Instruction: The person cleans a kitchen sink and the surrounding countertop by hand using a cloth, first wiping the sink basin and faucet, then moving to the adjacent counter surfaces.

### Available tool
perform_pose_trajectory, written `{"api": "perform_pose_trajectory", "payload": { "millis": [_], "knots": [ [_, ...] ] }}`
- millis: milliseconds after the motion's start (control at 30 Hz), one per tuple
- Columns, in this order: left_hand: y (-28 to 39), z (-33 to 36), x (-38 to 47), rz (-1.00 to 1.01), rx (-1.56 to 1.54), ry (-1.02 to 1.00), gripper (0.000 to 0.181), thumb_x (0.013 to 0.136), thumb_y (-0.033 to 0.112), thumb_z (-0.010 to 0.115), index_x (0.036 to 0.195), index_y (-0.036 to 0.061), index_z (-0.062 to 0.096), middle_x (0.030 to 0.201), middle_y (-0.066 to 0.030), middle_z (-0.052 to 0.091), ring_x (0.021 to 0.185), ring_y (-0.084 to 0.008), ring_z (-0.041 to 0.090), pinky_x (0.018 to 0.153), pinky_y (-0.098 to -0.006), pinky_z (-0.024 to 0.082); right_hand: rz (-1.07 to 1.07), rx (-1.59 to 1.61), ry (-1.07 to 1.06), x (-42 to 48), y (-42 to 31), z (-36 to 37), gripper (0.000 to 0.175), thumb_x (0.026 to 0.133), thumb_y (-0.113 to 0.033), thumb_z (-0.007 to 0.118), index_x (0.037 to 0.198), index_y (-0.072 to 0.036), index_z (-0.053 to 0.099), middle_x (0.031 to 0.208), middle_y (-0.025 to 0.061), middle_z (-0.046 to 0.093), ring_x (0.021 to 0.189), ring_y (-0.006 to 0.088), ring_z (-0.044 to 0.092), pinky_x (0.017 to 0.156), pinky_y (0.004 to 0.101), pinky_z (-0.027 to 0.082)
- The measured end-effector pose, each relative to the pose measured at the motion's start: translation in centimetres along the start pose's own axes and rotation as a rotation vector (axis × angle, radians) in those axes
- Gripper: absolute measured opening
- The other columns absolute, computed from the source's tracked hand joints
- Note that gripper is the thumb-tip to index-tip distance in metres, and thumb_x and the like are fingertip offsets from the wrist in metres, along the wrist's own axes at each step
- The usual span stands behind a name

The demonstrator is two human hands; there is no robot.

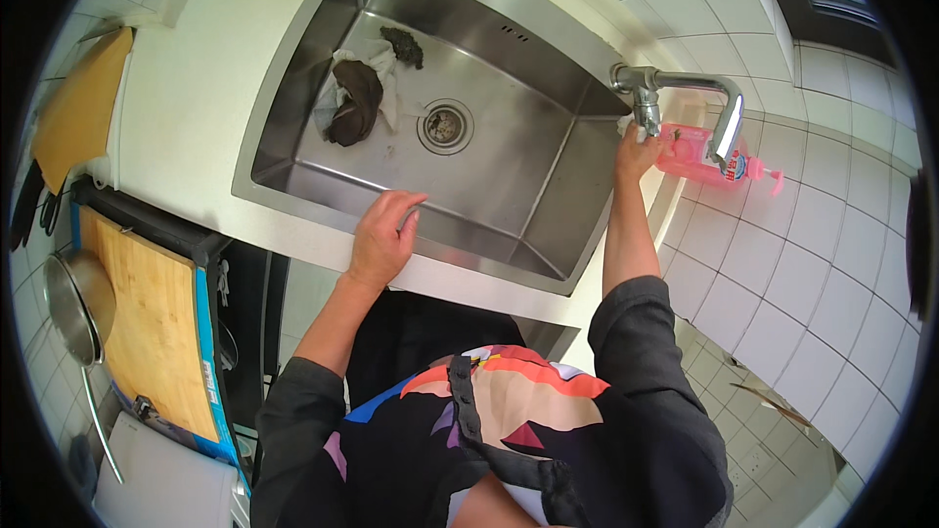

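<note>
My right hand [637, 152] is at the sink's right rim, under the chrome faucet [645, 97]. Its fingers are bunched around a crumpled white piece of cloth or paper [624, 125], partly hidden by hand and faucet. A pink pump bottle [697, 158] bearing writing lies on its side or leans just right of that hand. Over the front rim of the stainless steel sink [499, 183] hovers my left hand [385, 235], fingers loosely apart, holding nothing. In the basin lie a dark brown cloth [355, 104], a whitish cloth [385, 81] and a dark scouring pad [403, 46].
The round drain [444, 126] is in the basin floor. A white counter [194, 95] runs along the left. Below it stand a wooden cutting board [147, 308] and a metal strainer [73, 308]. White tiled surfaces [785, 235] lie to the right, with a dark window frame [814, 0] above.
</note>
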State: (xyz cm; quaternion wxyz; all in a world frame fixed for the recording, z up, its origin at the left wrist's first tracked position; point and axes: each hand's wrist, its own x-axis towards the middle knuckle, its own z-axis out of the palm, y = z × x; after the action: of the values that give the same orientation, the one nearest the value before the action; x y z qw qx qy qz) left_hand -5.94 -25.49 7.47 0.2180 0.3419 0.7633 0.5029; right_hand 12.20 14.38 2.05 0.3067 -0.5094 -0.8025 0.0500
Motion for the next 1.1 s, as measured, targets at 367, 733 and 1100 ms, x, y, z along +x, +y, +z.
{"api": "perform_pose_trajectory", "payload": {
  "millis": [367, 733, 1100],
  "knots": [
    [-1.7, -1.7, 0.0, 0.251, 0.351, -0.160, 0.023, 0.071, 0.001, 0.059, 0.094, 0.0036, 0.060, 0.089, -0.0094, 0.057, 0.087, -0.0271, 0.055, 0.084, -0.0399, 0.042, 0.598, 0.560, 0.126, -7.8, -8.0, 5.9, 0.026, 0.077, -0.005, 0.056, 0.103, -0.002, 0.059, 0.102, 0.0101, 0.058, 0.085, 0.0233, 0.061, 0.075, 0.0354, 0.048],
    [-2.0, -1.3, 0.4, 0.206, 0.499, -0.184, 0.019, 0.070, 0.007, 0.060, 0.089, 0.0072, 0.061, 0.077, -0.0056, 0.058, 0.074, -0.0226, 0.057, 0.072, -0.0348, 0.043, 0.972, 0.953, 0.063, -6.1, -25.5, 18.8, 0.042, 0.074, 0.007, 0.058, 0.110, -0.007, 0.040, 0.103, 0.0085, 0.051, 0.094, 0.0191, 0.052, 0.077, 0.0324, 0.046],
    [-2.0, -1.3, 0.2, 0.199, 0.501, -0.188, 0.017, 0.071, 0.011, 0.060, 0.088, 0.0085, 0.062, 0.074, -0.0046, 0.058, 0.072, -0.0210, 0.057, 0.071, -0.0342, 0.043, 0.096, 0.464, 0.127, -1.5, -16.4, 1.4, 0.030, 0.078, 0.002, 0.055, 0.108, -0.003, 0.054, 0.101, 0.0135, 0.054, 0.096, 0.0257, 0.052, 0.083, 0.0377, 0.044]
  ]
}}
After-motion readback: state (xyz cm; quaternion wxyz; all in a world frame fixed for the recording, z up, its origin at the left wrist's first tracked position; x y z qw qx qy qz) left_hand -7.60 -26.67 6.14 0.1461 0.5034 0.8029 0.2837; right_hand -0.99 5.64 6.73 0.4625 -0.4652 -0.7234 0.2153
